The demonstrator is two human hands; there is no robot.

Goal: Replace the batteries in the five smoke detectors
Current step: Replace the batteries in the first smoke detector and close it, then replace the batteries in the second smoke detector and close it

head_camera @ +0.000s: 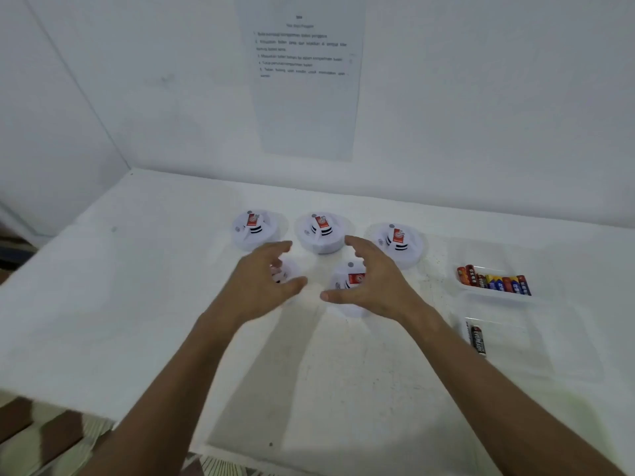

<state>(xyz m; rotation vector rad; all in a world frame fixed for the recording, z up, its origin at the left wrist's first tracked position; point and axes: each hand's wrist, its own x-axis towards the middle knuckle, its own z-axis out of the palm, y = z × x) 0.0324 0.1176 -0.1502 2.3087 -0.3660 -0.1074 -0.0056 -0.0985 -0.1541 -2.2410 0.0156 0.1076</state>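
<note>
Both hands reach forward over the white bench (137,304), palms turned toward each other: the left hand (263,281) has its grip loosely spread with curved fingers holding nothing, and the right hand (372,278) is likewise spread and empty. Five white smoke detectors (321,231) (two partly hidden behind the hands) sit beneath and just beyond them, while a tray of batteries (494,281) lies well to the right.

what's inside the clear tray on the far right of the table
The far clear tray holds a row of batteries with red, blue and yellow wrappers, lying side by side. Their brand is too blurred to read.
</note>
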